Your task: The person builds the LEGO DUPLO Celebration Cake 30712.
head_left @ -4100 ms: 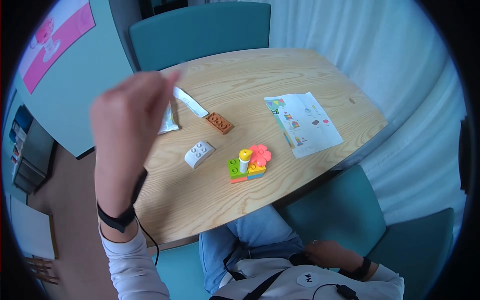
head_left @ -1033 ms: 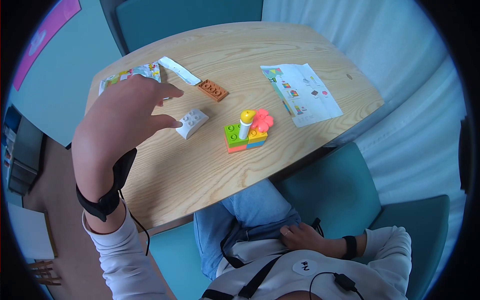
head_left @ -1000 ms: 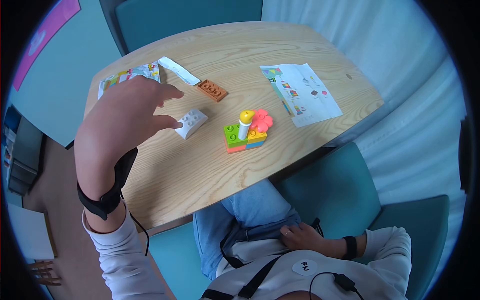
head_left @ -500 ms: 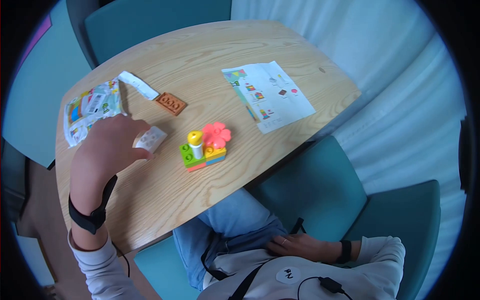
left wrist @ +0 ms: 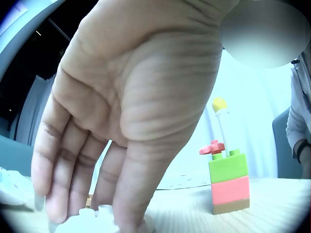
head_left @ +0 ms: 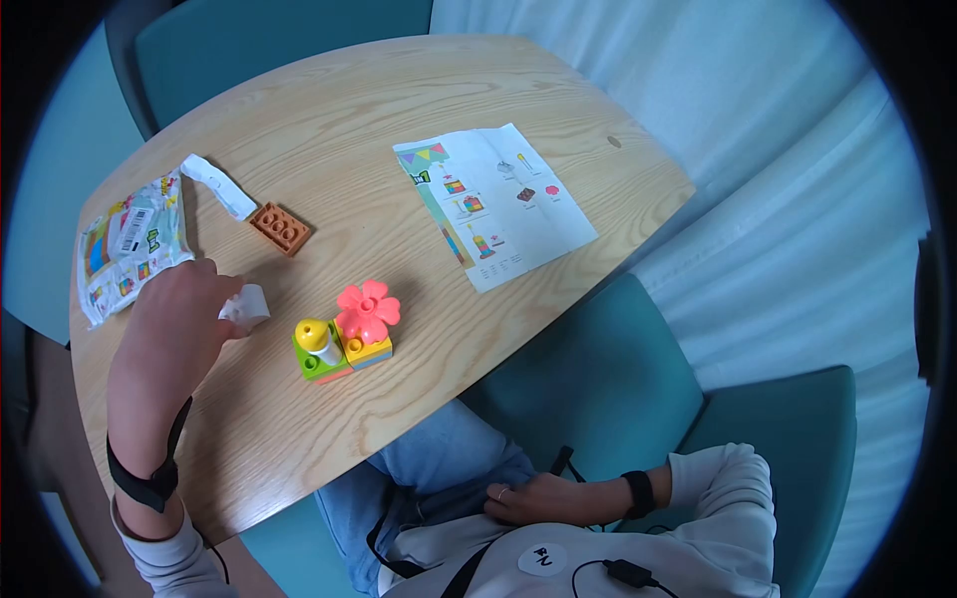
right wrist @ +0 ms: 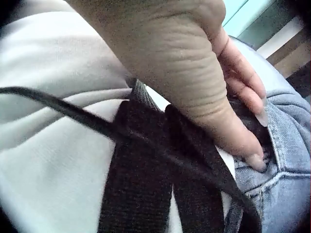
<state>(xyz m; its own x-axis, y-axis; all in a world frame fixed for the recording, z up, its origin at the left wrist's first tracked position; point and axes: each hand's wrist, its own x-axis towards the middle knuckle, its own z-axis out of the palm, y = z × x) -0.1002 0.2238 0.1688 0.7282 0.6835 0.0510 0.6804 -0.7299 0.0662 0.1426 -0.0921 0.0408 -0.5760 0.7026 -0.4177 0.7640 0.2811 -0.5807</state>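
Note:
My left hand reaches down over the left part of the table and grips a white rounded toy brick between thumb and fingers. In the left wrist view the studs of the white brick show between the fingertips, and its lower part is cut off. To the right of this hand stands a small stack of toy bricks, green and yellow on top, bearing a candle piece and a pink flower piece. My right hand rests in the lap with loosely bent fingers, against the jeans.
Beyond the white brick lies a brown brick, studs up, touching a torn white strip. A printed bag lies at the table's left edge. The instruction sheet is farther right. Teal chairs stand around the table.
The left hand has lowered onto the white brick, and its thumb and fingers have closed on it. The head view has swung so that the table things appear farther left. The right hand stays in the lap.

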